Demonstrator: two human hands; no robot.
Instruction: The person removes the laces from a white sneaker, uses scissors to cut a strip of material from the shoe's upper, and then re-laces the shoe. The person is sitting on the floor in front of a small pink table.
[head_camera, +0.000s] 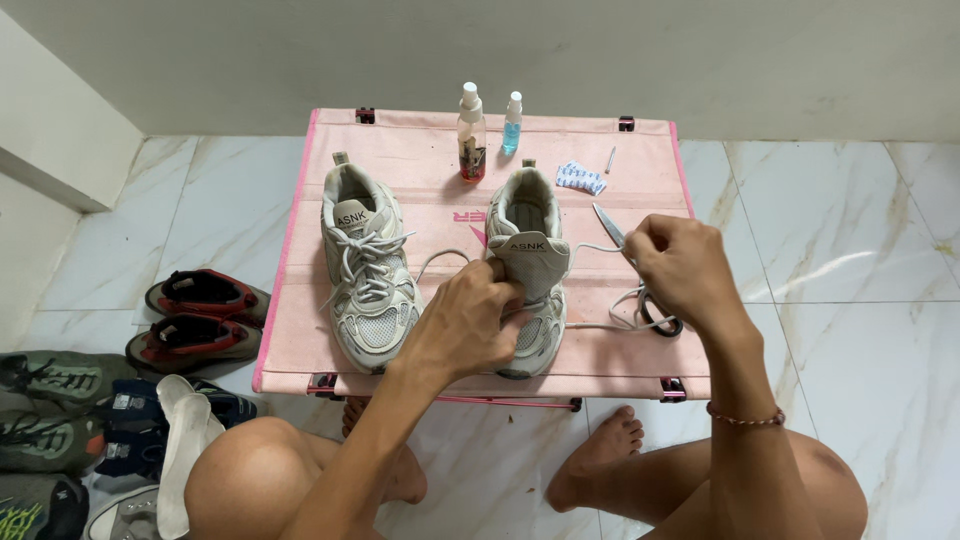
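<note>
Two pale grey-white running shoes stand side by side on a small pink folding table (420, 165). The left shoe (366, 265) is fully laced. My left hand (468, 320) grips the tongue and upper of the right shoe (528, 235), covering its front half. My right hand (682, 268) pinches a white shoelace (600, 325) pulled out to the right of that shoe. Scissors (612, 228) with black handles lie under my right hand, blades pointing away from me.
Two small spray bottles (471, 135), one amber and one blue (512, 124), stand at the table's far edge beside a blue-white packet (581, 178) and a thin stick. Several other shoes (195, 318) lie on the marble floor at left. My bare knees and feet sit below the table.
</note>
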